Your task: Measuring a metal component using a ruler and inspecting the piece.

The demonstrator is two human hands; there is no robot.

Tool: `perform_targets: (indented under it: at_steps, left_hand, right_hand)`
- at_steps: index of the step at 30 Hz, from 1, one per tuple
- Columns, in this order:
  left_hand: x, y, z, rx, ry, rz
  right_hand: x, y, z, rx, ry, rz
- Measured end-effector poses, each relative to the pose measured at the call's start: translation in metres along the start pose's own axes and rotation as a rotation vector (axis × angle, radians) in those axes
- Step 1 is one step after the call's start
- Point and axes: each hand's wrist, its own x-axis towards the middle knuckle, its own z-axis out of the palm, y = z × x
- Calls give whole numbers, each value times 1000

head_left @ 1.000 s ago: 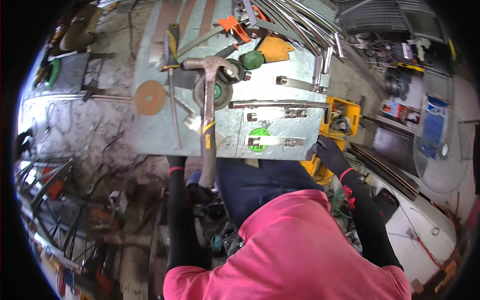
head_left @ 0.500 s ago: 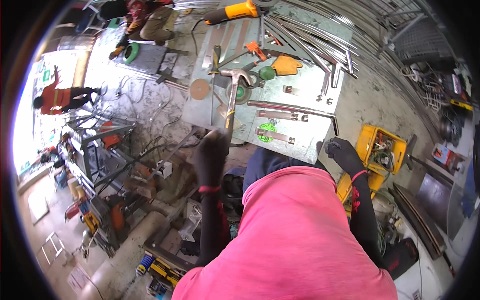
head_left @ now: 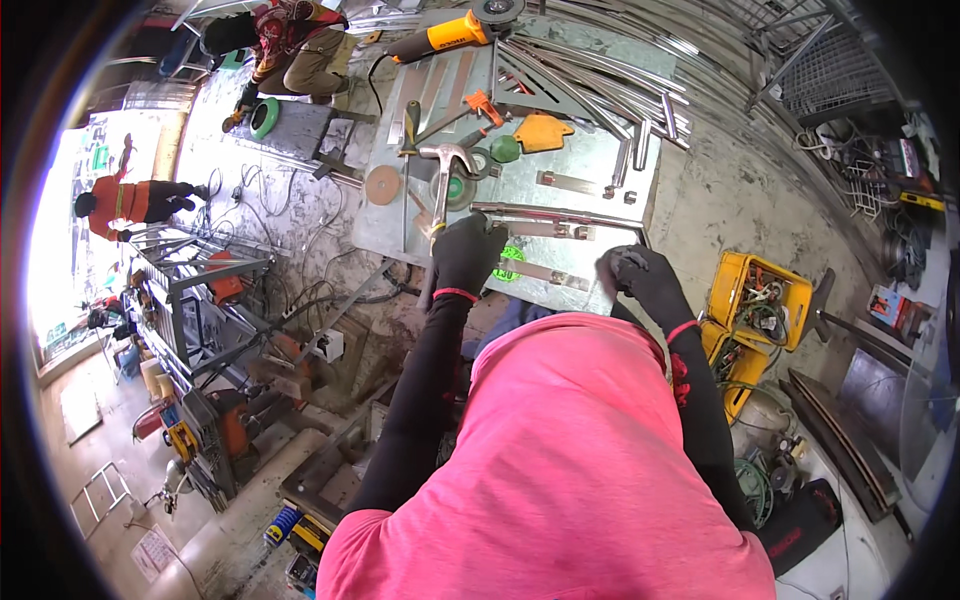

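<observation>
Near the centre of the frame, the left hand (head_left: 466,255), in a black glove, is closed around the handle of a claw hammer (head_left: 443,180). The hammer's steel head is seen just above, over the grey metal worktable (head_left: 640,190), beside a green-centred grinding disc (head_left: 459,190). The right hand (head_left: 640,282), also gloved in black, is placed at the lower right edge of the table; its fingers are curled, but whether anything is gripped cannot be told.

Between the two hands, flat metal bars (head_left: 548,228) are laid across the table, with a bright green item (head_left: 510,262) at the near edge. Toward the upper part of the table, an orange-handled clamp (head_left: 483,105), an orange flat piece (head_left: 543,131) and a brown round disc (head_left: 382,185) are noted. A yellow angle grinder (head_left: 445,40) lies at the top centre, and a bundle of steel rods (head_left: 590,80) runs toward the upper right.

At the right, a yellow crate (head_left: 758,300) of tools stands on the floor. In the upper left, a crouching person (head_left: 290,45) is visible, and a person in orange (head_left: 140,200) at the far left.
</observation>
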Motion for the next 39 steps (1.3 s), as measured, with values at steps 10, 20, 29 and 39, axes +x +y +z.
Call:
perform_targets:
  at_steps: [10, 20, 29, 39]
  left_hand:
    - [-4, -6, 5, -103, 1, -33]
    - [-3, -7, -7, -189, -99, -78]
    - [2, -11, -5, -205, -81, -44]
    - [9, -8, -6, -206, -70, -34]
  right_hand:
    - [35, -28, 31, -349, 185, 180]
    - [44, 1, 32, -578, 254, 23]
    - [45, 9, 25, -568, 194, 10]
    - [49, -51, 57, -1051, 221, -34]
